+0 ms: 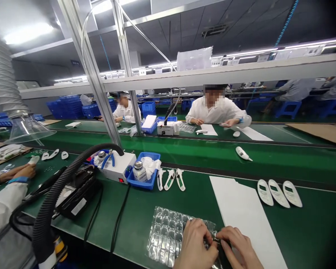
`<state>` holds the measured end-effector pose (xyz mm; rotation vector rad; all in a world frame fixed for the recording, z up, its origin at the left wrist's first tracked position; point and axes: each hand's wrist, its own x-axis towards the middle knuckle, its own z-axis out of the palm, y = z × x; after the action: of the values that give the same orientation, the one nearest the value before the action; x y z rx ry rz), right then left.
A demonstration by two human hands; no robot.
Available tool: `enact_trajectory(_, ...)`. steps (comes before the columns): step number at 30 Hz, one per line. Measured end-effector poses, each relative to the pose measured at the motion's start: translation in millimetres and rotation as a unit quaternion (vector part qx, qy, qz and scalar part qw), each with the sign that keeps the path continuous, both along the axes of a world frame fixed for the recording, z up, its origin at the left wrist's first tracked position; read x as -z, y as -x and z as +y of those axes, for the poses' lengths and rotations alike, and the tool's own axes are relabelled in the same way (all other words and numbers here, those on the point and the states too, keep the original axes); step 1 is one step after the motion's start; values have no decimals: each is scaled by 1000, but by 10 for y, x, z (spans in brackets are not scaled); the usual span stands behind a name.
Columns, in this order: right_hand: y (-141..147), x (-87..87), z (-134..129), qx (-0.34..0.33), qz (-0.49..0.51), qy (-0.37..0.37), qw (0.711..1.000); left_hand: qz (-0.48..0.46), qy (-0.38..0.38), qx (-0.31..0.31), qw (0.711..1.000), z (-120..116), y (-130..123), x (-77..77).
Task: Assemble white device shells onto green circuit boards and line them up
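**Close handling at the near side of the green desk (137, 213)**

The desk is bounded on its far side by a green belt (196, 151), on which one white device (243, 153) is carried, well apart from the hands. Within reach to the right, a long white sheet (249, 216) is laid aslant, perhaps so that a clean surface is offered for white parts. A clear plastic tray (164, 231), divided into many small pockets, is set flat just left of the sheet; by its shape, small pieces seem meant to be held apart in it, though its contents cannot be made out through the glare. Farther back, a blue bin (141, 184) is stood out of the way, and a bottle (140, 173) and white wipes (151, 167) are contained in it, presumably so that they are not scattered.

The left hand (197, 243) is held over the right part of the tray, and the right hand (239, 246) is brought in from the other side. The fingers of both are bent inward, tips nearly meeting; whether either pair is fully closed cannot be told.

Three windowed shells (265, 192) are lined up beyond the sheet, and three opened shells (169, 179) beside the bin, apparently sorted by kind. Smallest of all, a dark part (216, 239) is placed between the fingertips at the tray's right edge, mostly hidden.
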<state>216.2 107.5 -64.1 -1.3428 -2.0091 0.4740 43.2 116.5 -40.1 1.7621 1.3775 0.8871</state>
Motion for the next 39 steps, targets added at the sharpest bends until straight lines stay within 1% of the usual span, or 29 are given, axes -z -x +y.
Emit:
enact_trajectory(2,46,-44,32,39,18,16,999,0,0,6,1000,-4,19,-28)
enact_trajectory(4,95,-105,75,65,26,20,997,3,-2,13,1000,-4,35,-59)
enact_trajectory(6,138,-178,121,63,19,21,998,7,-3,22,1000,0,42,-77)
enact_trajectory(9,184,-274,177,33,-16,25,999,9,-4,35,999,5,46,-78)
enact_trajectory(12,206,-317,201,20,-50,23,998,12,-10,42,999,8,54,-70)
enact_trajectory(20,200,-280,168,22,-64,-12,998,24,-16,51,998,14,66,-89)
enact_trajectory(26,201,-208,178,23,-78,-18,997,2,-17,31,999,5,57,-39)
enact_trajectory(31,211,-162,170,30,-58,-28,997,-26,-19,16,999,34,67,-22)
enact_trajectory(39,209,-154,173,56,-23,-40,997,-45,-16,-7,999,41,71,-40)
